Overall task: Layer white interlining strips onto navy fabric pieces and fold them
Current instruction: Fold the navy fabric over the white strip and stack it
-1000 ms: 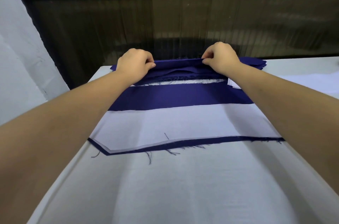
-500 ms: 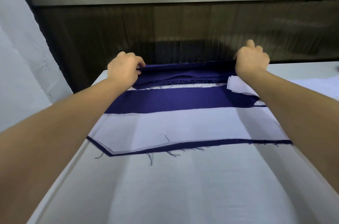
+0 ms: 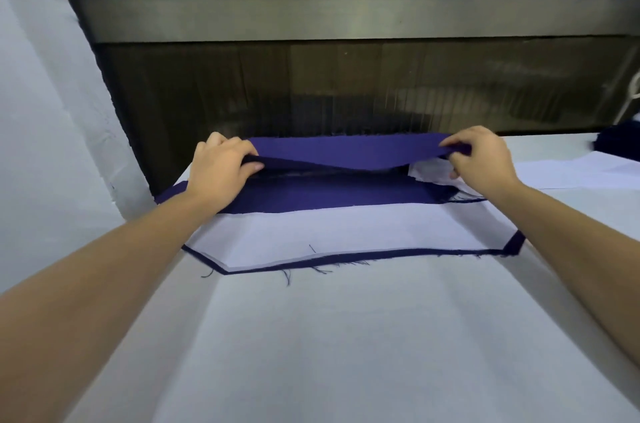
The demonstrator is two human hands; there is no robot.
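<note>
1. Your left hand pinches the left end of the top navy fabric piece, with the fingers curled over its edge and the thumb beneath.
2. Your right hand pinches the right end of the same piece, its fingers curled close together over the edge.
3. Between your hands that piece is raised off the pile at the far end of the white-covered table, and its near edge sags in the middle.
4. Beneath it a flat navy band lies across the table, touching the white interlining strip on your side.
5. The strip covers a lower navy piece, whose frayed edge shows as a thin dark border along the near side and the angled corners.
6. A small loose interlining scrap lies crumpled just under your right hand.
7. A white sheet lies to the right, with a dark fabric stack at the far right edge and a metal bar across the back.
</note>
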